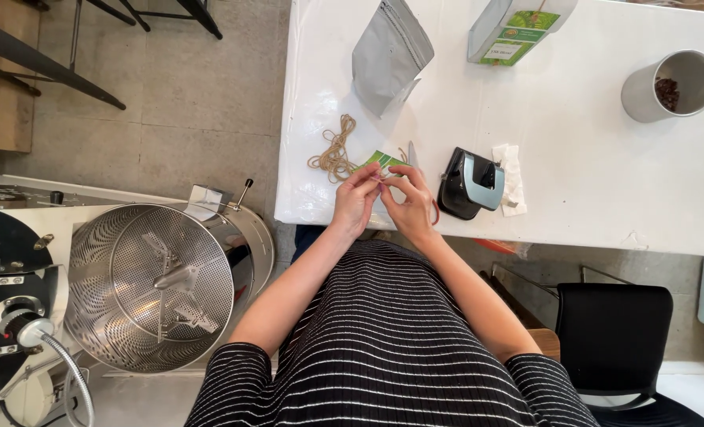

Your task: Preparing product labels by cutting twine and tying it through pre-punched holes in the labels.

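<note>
At the near edge of the white table [573, 158], the left hand [355, 202] and right hand [409, 204] both pinch the small green paper tag [382, 162], best held steady beside the loose tan twine [334, 150].

on the table [589, 174] we see the twine coil [334, 152] left of our hands, the hole punch [469, 183] right of them, the pouch [389, 54] beyond, and the cup [668, 85] far right.

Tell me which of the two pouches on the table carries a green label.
The right pouch, at the table's far edge, has the green label; the left pouch, nearer the twine, is plain grey.
</note>
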